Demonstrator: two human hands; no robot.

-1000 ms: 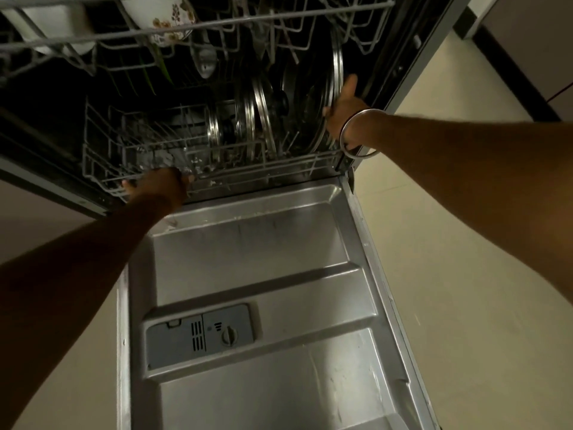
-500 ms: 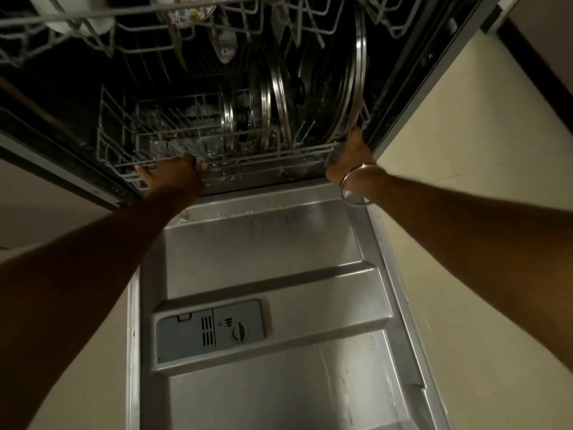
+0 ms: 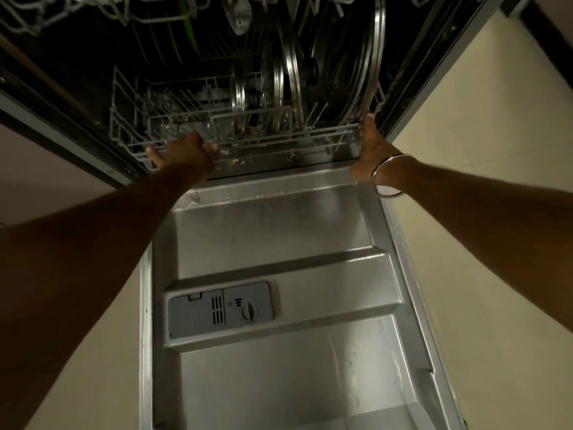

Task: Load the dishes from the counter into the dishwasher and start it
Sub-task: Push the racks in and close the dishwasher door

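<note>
The lower rack of the dishwasher sits inside the tub, its front rail just behind the hinge of the open door, and it carries several round steel lids standing upright on edge toward its right side, the largest one nearest the right wall. The left part of the rack holds only bare wire tines and a small basket section. The left hand is on the rack's front rail left of centre, its grip closed around the wire with the fingers curled over the top and the thumb stretched out to the left along the rail. The right hand is at the rack's front right corner, fingers straight and pointing up against the corner, pressing rather than clasping; a metal bangle hangs on that wrist. Above the rack, the upper rack shows at the top edge, with something green hanging through it. In front of the rack the door lies flat, its steel inner face carrying a grey detergent dispenser with a round knob. Pale floor flanks the door on both sides.
</note>
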